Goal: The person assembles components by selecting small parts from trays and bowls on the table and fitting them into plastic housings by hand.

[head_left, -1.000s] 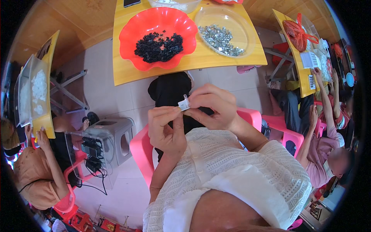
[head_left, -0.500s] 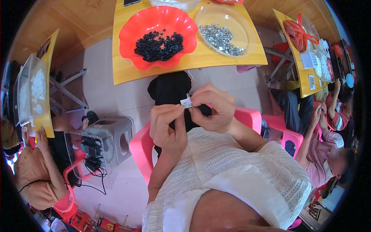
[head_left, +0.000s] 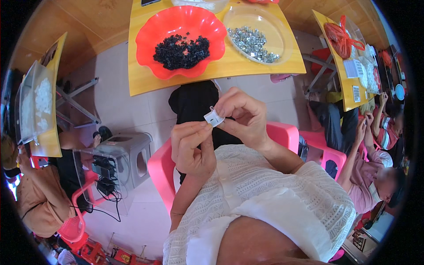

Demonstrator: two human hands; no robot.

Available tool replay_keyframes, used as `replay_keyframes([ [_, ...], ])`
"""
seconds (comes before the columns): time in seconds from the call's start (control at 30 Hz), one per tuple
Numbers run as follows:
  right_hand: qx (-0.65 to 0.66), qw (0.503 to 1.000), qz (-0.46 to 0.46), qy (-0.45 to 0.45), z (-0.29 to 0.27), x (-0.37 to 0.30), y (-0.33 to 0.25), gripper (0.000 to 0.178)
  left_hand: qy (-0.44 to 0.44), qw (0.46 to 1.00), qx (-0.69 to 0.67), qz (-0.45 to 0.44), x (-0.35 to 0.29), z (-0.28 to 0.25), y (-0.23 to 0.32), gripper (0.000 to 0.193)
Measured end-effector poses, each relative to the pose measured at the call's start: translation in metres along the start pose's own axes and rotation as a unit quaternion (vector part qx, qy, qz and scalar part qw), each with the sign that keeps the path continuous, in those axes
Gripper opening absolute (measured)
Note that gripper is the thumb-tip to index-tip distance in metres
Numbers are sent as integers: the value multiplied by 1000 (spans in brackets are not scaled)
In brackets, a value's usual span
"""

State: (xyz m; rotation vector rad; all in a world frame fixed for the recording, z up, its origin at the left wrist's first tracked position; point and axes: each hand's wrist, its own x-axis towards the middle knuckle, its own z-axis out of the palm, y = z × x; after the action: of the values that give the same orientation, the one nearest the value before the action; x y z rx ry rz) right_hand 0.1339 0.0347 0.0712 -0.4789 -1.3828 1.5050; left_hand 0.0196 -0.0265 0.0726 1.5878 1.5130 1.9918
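Between my two hands is a small white plastic piece with a dark slot in its face and a slim upright bit at its top edge. My left hand pinches its lower left side with thumb and forefinger. The thumb and fingers of my right hand are closed on its right side, hiding part of it. Ahead on the table stands a red scalloped bowl of small black parts. Right of that bowl, a clear round tray holds many small shiny metal pieces.
The yellow wooden table has its near edge just beyond my hands. At the left stand a grey stool and a clear box with black adapters. Co-workers sit at tables on both sides. A red plastic bag lies on the right-hand table.
The white piece has tilted and turned between my fingers. My right hand has shifted slightly up and rotated. On the left, the co-worker's arms have moved.
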Motion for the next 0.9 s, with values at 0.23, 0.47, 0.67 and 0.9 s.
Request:
replay_keyframes([
  [0.23,-12,998,9,67,7,1,-2,20,-18,999,32,1,2,5,0,16],
  [0.47,-207,977,-44,0,-6,7,-7,15,-4,999,1,-53,-9,13,-10,15],
  [0.67,-260,964,-64,1,-13,6,-5,16,-23,988,-60,-141,-9,15,-19,18],
  [0.9,-281,958,-61,-24,-28,3,13,20,-61,972,-90,-211,-10,21,-34,14],
])
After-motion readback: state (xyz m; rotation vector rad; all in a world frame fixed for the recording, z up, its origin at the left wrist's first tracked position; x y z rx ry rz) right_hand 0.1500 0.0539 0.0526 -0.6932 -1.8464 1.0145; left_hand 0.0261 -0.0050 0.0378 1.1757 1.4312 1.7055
